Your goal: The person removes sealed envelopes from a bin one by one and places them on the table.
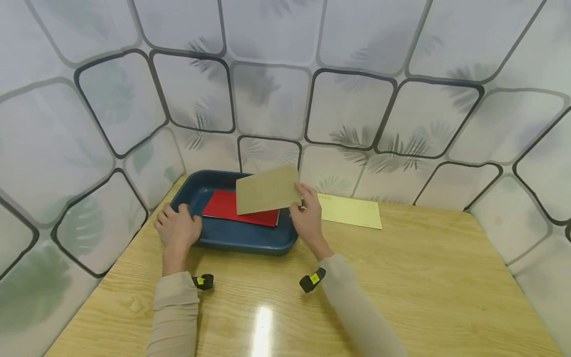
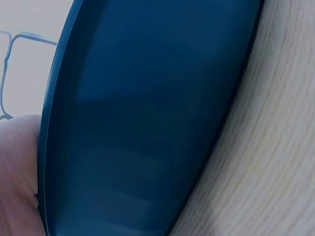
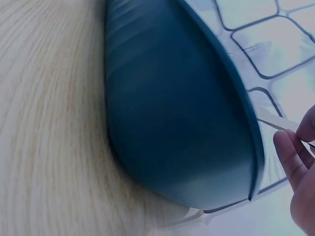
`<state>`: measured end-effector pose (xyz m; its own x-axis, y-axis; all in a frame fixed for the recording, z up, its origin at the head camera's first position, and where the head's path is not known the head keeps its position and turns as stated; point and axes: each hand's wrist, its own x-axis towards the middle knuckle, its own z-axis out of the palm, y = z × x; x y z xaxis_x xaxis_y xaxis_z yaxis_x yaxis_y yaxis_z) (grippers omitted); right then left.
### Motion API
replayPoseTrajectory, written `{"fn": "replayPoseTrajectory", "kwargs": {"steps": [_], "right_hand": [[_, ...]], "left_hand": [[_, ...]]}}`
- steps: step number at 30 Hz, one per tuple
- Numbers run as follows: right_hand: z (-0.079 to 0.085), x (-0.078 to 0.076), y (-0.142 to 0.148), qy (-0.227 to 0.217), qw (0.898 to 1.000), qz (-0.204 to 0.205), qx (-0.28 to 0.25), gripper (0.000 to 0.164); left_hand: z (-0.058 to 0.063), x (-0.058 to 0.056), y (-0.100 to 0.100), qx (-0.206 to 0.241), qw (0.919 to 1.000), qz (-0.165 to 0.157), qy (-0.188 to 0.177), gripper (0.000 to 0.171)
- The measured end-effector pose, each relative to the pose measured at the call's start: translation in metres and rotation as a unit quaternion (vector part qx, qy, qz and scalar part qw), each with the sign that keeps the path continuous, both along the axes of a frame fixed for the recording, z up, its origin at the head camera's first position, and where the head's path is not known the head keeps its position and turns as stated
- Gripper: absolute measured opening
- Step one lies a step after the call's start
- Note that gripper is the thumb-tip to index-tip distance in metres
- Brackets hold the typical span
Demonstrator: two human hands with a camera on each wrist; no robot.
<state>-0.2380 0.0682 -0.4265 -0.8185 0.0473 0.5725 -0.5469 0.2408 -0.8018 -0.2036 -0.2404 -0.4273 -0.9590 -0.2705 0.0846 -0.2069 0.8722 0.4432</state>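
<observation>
A brown kraft-paper envelope [image 1: 267, 193] is held up over the blue tray [image 1: 241, 243]. My right hand [image 1: 308, 213] pinches its right edge between thumb and fingers; the right wrist view shows the same hand [image 3: 300, 162] beyond the tray's rim with the paper edge-on. Inside the tray lies a red envelope [image 1: 218, 203], partly covered by the brown one, with a thin pale edge showing beneath it. My left hand [image 1: 178, 225] grips the tray's left rim. In the left wrist view, only part of that hand [image 2: 19, 172] appears beside the tray wall [image 2: 147, 123].
A pale yellow envelope [image 1: 352, 212] with printed marks lies flat on the wooden table [image 1: 424, 277], right of the tray and partly behind my right hand. Patterned fabric walls [image 1: 272, 99] enclose the table at the back and sides.
</observation>
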Motion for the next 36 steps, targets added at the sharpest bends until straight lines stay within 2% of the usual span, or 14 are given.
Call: {"fn": "replayPoseTrajectory", "kwargs": {"steps": [4, 8, 14, 18, 28, 32, 36], "right_hand": [[0.011, 0.011, 0.01, -0.035, 0.998, 0.018, -0.046, 0.052], [0.021, 0.022, 0.022, -0.08, 0.99, 0.038, -0.11, 0.054], [0.002, 0.012, 0.043, -0.103, 0.977, 0.04, -0.185, 0.056], [-0.001, 0.014, 0.06, -0.114, 0.966, 0.041, -0.227, 0.055], [-0.013, 0.019, 0.108, -0.102, 0.955, 0.033, -0.276, 0.053], [-0.014, 0.019, 0.124, -0.112, 0.95, 0.023, -0.291, 0.053], [-0.011, 0.021, 0.138, -0.127, 0.939, 0.002, -0.319, 0.053]], "left_hand": [[0.001, 0.001, 0.001, -0.002, 1.0, -0.002, 0.005, 0.052], [0.0, 0.001, 0.0, -0.001, 0.9999, -0.003, 0.01, 0.052], [-0.002, 0.001, -0.001, -0.006, 0.9999, -0.001, 0.011, 0.052], [-0.001, 0.002, 0.0, -0.008, 0.9999, -0.002, 0.009, 0.052], [0.0, 0.0, 0.001, -0.008, 1.0, 0.0, 0.005, 0.052], [0.001, 0.001, 0.001, -0.005, 1.0, 0.002, 0.005, 0.051], [0.002, 0.002, 0.002, -0.003, 1.0, -0.004, 0.001, 0.051]]}}
